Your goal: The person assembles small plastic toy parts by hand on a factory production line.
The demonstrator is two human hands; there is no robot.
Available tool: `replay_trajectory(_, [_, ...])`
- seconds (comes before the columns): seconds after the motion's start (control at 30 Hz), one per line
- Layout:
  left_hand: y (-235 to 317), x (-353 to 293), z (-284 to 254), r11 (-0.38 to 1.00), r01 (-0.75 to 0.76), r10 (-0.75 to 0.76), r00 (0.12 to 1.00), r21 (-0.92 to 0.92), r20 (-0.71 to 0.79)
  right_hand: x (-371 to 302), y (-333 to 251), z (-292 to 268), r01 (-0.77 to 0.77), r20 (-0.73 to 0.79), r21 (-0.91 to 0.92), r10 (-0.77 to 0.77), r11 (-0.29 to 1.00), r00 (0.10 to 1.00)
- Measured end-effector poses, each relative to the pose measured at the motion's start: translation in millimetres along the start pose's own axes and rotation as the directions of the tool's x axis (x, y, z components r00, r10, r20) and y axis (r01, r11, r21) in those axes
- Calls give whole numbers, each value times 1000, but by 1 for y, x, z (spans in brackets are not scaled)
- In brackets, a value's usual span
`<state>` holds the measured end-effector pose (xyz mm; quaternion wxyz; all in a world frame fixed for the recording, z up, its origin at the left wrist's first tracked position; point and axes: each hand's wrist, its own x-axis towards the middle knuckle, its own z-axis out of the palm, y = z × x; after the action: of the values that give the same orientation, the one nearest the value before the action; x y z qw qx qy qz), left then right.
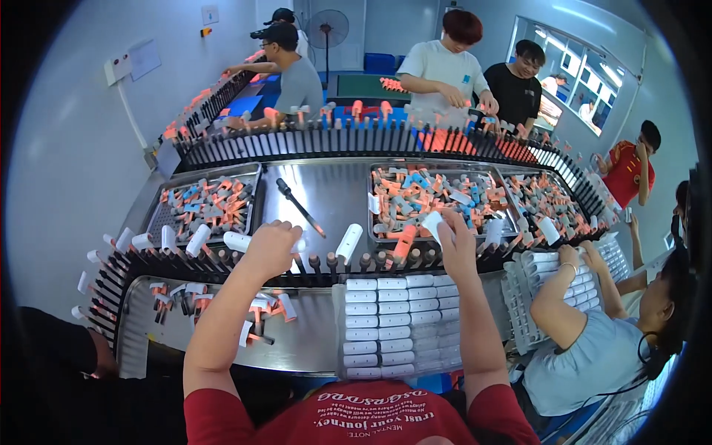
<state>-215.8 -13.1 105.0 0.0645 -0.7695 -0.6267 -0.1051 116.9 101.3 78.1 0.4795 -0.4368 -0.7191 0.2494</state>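
My left hand (268, 248) has its fingers curled over a post in the near row of black upright posts (332, 263). A small white plastic piece (300, 245) shows at its fingertips, mostly covered. In my right hand (458, 243) a white plastic cover (432, 225) is pinched above the same row. Beside that hand an orange clip (402, 243) stands on a post. Between my hands a white rounded cover (348, 242) leans over the posts. Below lies a clear plastic tray (439, 347) with rows of white covers, part of its right side bare.
Metal trays of orange, grey and blue clips stand behind the posts, left (258, 194) and right (371, 224). A black rod-shaped tool (300, 206) lies between them. Loose clips (194, 300) lie near my left forearm. A co-worker's arm (552, 300) works over another tray at right.
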Motion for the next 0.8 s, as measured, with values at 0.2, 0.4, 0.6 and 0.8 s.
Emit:
replay_trajectory(0.2, [-48,-26,-10,968,222,-214,974,-121,73,-1,-32,74,5,169,-210,32,978,985])
replay_trajectory(0.4, [-62,-56,-11,966,249,-258,937,-68,-237,-18,-62,127,403,412,-263,-276,877,868])
replay_trajectory(0.6, [-13,-34,-33,814,297,-504,787,-499,-355,-41,-61,167,436,336,-264,-342,860,878])
replay_trajectory(0.8, [34,23,-17,807,154,-238,968,-571,-75,-56,-46,205,524,519,-270,-336,808,786])
